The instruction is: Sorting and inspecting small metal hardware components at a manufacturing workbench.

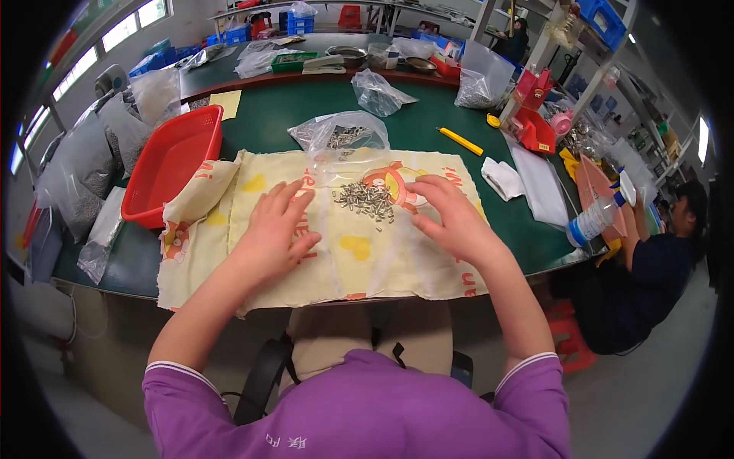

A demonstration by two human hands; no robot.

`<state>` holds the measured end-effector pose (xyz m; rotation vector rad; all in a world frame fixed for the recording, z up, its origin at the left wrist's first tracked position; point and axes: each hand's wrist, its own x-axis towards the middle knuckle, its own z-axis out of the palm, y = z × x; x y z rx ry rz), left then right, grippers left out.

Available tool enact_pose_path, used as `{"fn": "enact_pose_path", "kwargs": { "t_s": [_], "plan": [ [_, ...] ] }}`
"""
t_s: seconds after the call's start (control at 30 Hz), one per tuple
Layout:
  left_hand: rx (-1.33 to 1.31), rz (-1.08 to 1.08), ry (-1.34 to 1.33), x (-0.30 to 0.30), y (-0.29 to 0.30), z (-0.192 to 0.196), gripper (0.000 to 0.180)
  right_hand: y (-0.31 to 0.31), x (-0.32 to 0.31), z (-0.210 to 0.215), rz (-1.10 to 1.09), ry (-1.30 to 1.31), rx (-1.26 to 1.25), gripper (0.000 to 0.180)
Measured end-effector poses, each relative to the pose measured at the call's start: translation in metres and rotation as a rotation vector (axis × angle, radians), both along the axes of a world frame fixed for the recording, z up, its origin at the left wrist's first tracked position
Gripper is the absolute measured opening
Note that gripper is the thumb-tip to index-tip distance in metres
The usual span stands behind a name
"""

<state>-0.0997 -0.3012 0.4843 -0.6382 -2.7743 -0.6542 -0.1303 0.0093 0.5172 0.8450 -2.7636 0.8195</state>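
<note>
A heap of small metal cylindrical parts [367,200] lies on a pale yellow printed cloth [298,271] in front of me. To the left of the heap my left hand [274,226] rests over the cloth, fingers spread and holding nothing. On the other side my right hand [451,218] has its thumb and fingers apart, with the fingertips close to the heap's right edge. Just beyond the heap, a clear plastic bag [348,138] lies on its side with more of the metal parts inside.
A red plastic basket [174,157] stands at the left, beside several bags of metal parts [88,164]. Right of the cloth lie a yellow pen-shaped tool [460,141], a white cloth [503,179] and a spray bottle [595,220]. A co-worker [650,268] sits at far right.
</note>
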Motion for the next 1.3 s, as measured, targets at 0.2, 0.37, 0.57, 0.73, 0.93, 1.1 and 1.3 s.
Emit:
{"fn": "enact_pose_path", "kwargs": {
  "t_s": [0.2, 0.37, 0.57, 0.73, 0.93, 1.1, 1.3],
  "plan": [
    [-0.218, 0.222, -0.218, 0.032, -0.062, -0.016, 0.065, 0.042, -0.012, -0.058, -0.130, -0.006, 0.264, 0.056],
    [-0.205, 0.252, -0.234, 0.042, -0.069, -0.011, 0.063, 0.047, -0.011, -0.049, -0.092, -0.028, 0.255, 0.055],
    [-0.042, 0.137, 0.042, 0.005, -0.044, 0.020, 0.036, 0.005, -0.041, -0.006, -0.038, 0.190, 0.204, 0.035],
    [0.135, -0.073, -0.141, -0.065, 0.026, 0.010, 0.031, -0.067, -0.073, 0.003, 0.014, -0.243, 0.339, 0.028],
    [0.270, -0.169, -0.123, -0.080, 0.038, -0.020, 0.035, -0.062, -0.081, -0.043, 0.218, -0.063, -0.063, 0.026],
    [0.266, -0.172, -0.169, -0.078, 0.032, -0.006, 0.032, -0.049, -0.072, -0.028, 0.096, -0.082, -0.160, 0.028],
    [0.200, -0.298, 0.080, -0.079, 0.033, -0.021, 0.027, -0.044, -0.062, -0.009, 0.051, -0.377, 0.035, 0.027]
  ]
}}
